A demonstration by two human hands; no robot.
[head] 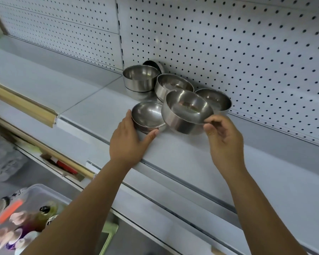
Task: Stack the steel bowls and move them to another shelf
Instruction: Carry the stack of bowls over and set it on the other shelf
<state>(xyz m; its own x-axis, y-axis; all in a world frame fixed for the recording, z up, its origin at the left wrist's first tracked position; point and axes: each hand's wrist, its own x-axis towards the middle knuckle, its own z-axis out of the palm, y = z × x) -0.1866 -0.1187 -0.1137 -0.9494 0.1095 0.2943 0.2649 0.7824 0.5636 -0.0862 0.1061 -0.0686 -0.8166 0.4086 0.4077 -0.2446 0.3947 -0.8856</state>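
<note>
Several steel bowls stand clustered on a grey shelf (92, 107) against a white pegboard back wall. My left hand (129, 140) grips the side of the front left bowl (147, 115), which rests on the shelf. My right hand (223, 138) pinches the rim of a larger bowl (186, 113) and holds it tilted, raised just off the shelf beside the left one. Behind them sit a bowl at the right (214, 99), a middle bowl (173, 85) and a two-bowl stack (140, 78) at the back left, with another bowl (155, 64) leaning on the wall.
The pegboard wall (247, 52) rises behind the shelf. A wooden price rail (22, 105) edges the shelf to the left. Below, a lower shelf (173, 208) runs across, and a clear plastic bin (35, 208) of small bottles stands at the bottom left.
</note>
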